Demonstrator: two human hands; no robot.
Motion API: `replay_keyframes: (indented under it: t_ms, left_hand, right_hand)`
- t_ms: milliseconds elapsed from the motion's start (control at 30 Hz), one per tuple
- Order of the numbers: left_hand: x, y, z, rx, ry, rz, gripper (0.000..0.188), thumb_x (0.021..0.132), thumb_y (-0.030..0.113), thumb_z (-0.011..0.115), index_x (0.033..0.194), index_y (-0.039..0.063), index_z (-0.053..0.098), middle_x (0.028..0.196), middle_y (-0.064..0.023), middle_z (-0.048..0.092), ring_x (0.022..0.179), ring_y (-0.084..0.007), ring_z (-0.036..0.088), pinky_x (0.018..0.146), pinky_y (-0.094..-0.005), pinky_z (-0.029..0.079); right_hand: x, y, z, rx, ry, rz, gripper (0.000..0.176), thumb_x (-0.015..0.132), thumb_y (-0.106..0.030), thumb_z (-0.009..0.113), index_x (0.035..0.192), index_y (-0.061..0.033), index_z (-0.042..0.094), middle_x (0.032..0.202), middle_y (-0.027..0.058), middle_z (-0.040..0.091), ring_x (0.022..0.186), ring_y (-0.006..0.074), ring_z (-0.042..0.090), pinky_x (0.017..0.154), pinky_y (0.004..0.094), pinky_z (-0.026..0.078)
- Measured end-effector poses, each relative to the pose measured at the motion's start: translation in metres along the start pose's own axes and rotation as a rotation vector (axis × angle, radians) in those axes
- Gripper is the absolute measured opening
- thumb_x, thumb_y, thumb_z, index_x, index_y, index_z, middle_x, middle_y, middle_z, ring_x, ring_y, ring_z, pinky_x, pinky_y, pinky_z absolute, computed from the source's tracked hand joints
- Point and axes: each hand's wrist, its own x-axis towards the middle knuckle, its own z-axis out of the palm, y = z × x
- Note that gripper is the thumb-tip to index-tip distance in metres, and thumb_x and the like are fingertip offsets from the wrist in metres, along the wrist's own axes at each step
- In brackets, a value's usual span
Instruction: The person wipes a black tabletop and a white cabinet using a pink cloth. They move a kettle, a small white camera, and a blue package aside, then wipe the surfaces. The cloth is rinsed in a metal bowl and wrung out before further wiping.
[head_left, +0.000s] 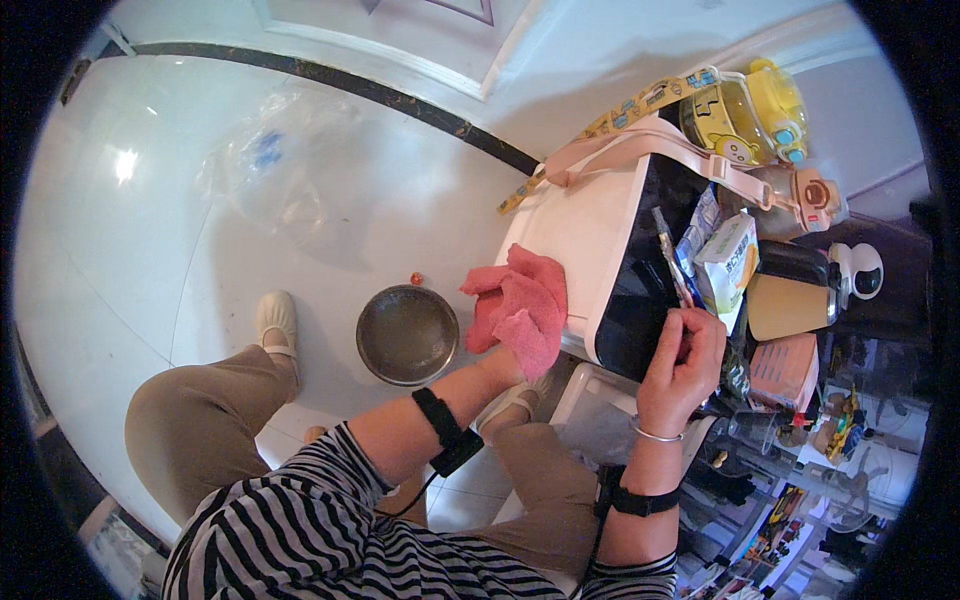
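A crumpled pink cloth covers most of my left hand, which holds it against the white side of a low cabinet with a glossy black top. Over that top is my right hand, fingers curled and fingertips together at the lower end of a slim pen-like item; whether they grip it I cannot tell. Beside this item lie a blue and white packet and a white and green carton. A round metal basin with a dark inside stands on the floor left of the cloth.
Yellow and pink strapped bottles, a beige container, a white camera-like device and a pink box crowd the cabinet's far side. Thin clear plastic lies on the floor. A small red item lies by the basin.
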Motion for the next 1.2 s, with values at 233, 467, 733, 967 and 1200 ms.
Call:
replay_keyframes:
  t_ms: [233,467,733,967,1200]
  left_hand:
    - [0.059,0.044,0.044,-1.45,-0.713,-0.221,0.035,0.092,0.019,0.049,0.115,-0.008,0.048,0.097,-0.0251,0.066,0.096,-0.0375,0.067,0.079,-0.0451,0.054]
    - [0.134,0.124,0.103,-1.073,-0.51,0.134,0.038,0.095,0.016,0.045,0.12,-0.011,0.056,0.101,-0.0233,0.067,0.089,-0.0337,0.069,0.072,-0.045,0.056]
    - [0.2,0.121,0.138,-1.492,-0.469,-0.141,0.05,0.093,0.046,0.048,0.122,0.008,0.06,0.12,-0.0182,0.066,0.112,-0.0328,0.064,0.09,-0.0447,0.052]
    - [0.155,0.184,0.171,-1.719,-0.371,-0.464,0.057,0.091,0.048,0.056,0.13,0.007,0.05,0.117,-0.0147,0.06,0.11,-0.028,0.059,0.088,-0.041,0.049]
    - [0.034,0.173,0.141,-0.915,-0.301,-0.336,0.046,0.098,0.044,0.053,0.13,0.011,0.051,0.119,-0.0081,0.056,0.111,-0.0204,0.053,0.095,-0.0349,0.044]
  right_hand:
    - [-0.002,0.001,0.003,-0.009,-0.006,0.039,0.004,0.093,-0.004,0.061,0.094,-0.0003,0.062,0.094,0.015,0.061,0.084,0.0293,0.061,0.074,0.0362,0.05]
    - [-0.002,-0.003,0.002,-0.029,-0.042,0.052,0.005,0.094,-0.004,0.058,0.094,0.0012,0.06,0.095,0.0162,0.059,0.091,0.0313,0.059,0.085,0.0404,0.049]
    - [-0.003,-0.001,0.0,-0.039,-0.111,0.049,0.009,0.095,-0.004,0.054,0.1,0.0018,0.058,0.098,0.0158,0.055,0.092,0.0298,0.055,0.085,0.0415,0.047]
    - [-0.003,-0.001,-0.001,-0.034,-0.099,0.047,0.007,0.095,-0.004,0.056,0.098,0.0015,0.06,0.096,0.0167,0.059,0.091,0.0316,0.057,0.084,0.0416,0.048]
    - [0.0,-0.002,0.002,-0.012,-0.03,0.03,0.005,0.093,-0.005,0.06,0.094,-0.0002,0.062,0.095,0.0162,0.061,0.088,0.0312,0.06,0.078,0.0375,0.049]
